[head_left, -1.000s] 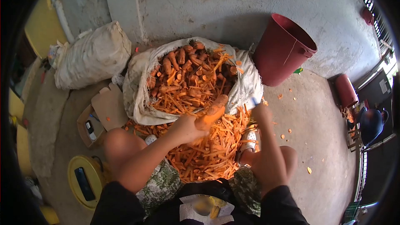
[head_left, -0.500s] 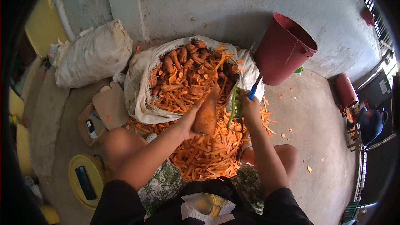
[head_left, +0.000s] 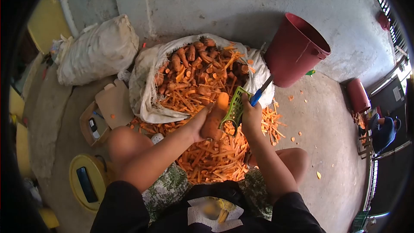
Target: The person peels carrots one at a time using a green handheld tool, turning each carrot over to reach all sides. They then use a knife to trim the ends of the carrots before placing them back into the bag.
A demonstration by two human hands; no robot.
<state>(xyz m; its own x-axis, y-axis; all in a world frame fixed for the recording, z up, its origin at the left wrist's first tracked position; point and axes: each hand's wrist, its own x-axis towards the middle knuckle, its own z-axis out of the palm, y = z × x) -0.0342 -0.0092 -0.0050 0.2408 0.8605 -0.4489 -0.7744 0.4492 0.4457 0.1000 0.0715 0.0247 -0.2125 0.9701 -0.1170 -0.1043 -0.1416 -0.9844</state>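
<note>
My left hand (head_left: 198,126) is closed around the thick lower part of a large carrot (head_left: 212,123), whose upper end shows a bright orange cut face. In my right hand (head_left: 252,115) are a green plastic slicer with holes (head_left: 234,108) and a blue-handled knife (head_left: 256,97), its blade pointing up and away. The slicer's edge is close beside the carrot. Beneath both hands lies a heap of cut carrot sticks (head_left: 211,160). Behind them, an open white sack (head_left: 142,101) holds whole carrots (head_left: 196,60) and more sticks.
A dark red bucket (head_left: 289,56) stands tilted behind the sack on the right. A full white sack (head_left: 97,51) leans on the wall at left. Nearby are a cardboard box (head_left: 113,103) and a yellow bucket (head_left: 77,168) with a phone (head_left: 87,184) on top. Another person (head_left: 384,133) sits far right.
The carrot's upper end now shows a fresh orange cut face. My right hand has moved slightly left, bringing the slicer closer to the carrot.
</note>
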